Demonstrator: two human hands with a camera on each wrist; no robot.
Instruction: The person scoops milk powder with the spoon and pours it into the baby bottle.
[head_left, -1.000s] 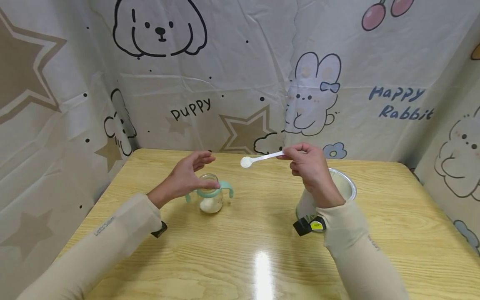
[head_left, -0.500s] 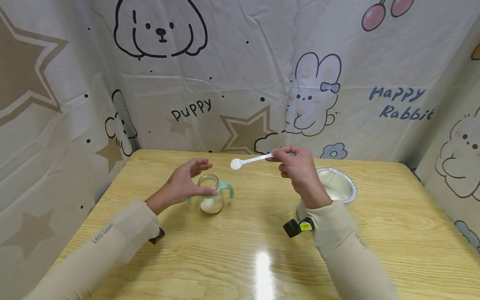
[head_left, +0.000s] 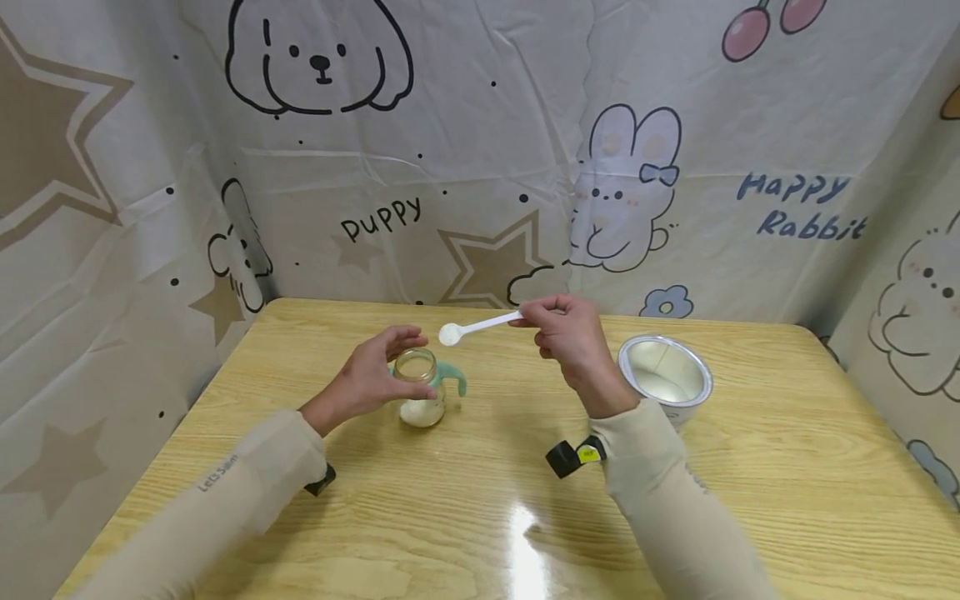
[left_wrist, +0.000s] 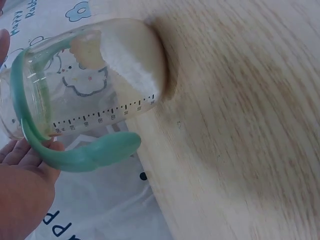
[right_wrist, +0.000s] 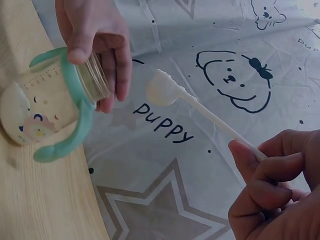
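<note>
A clear baby bottle [head_left: 422,412] with a mint-green two-handled collar stands upright and uncapped on the table. White powder lies at its bottom, plain in the left wrist view through the bottle wall [left_wrist: 85,107]. My left hand [head_left: 367,377] is loosely around the bottle's neck. Its thumb [right_wrist: 80,47] rests at the collar, and the relaxed fingers extend behind the mouth. My right hand [head_left: 572,337] pinches the end of a white measuring scoop [head_left: 487,323]. The scoop's bowl [right_wrist: 162,90], heaped with white powder, hangs in the air to the right of the bottle mouth, apart from it.
An open round powder can [head_left: 678,410] with a silver rim stands on the right, partly behind my right forearm. The wooden table [head_left: 420,533] ends against a printed cloth backdrop [head_left: 480,125] at the back and sides.
My right hand has carried the filled scoop leftward, closer to the bottle mouth, uncovering the can. The left hand stays at the bottle's neck, its thumb slightly lower.
</note>
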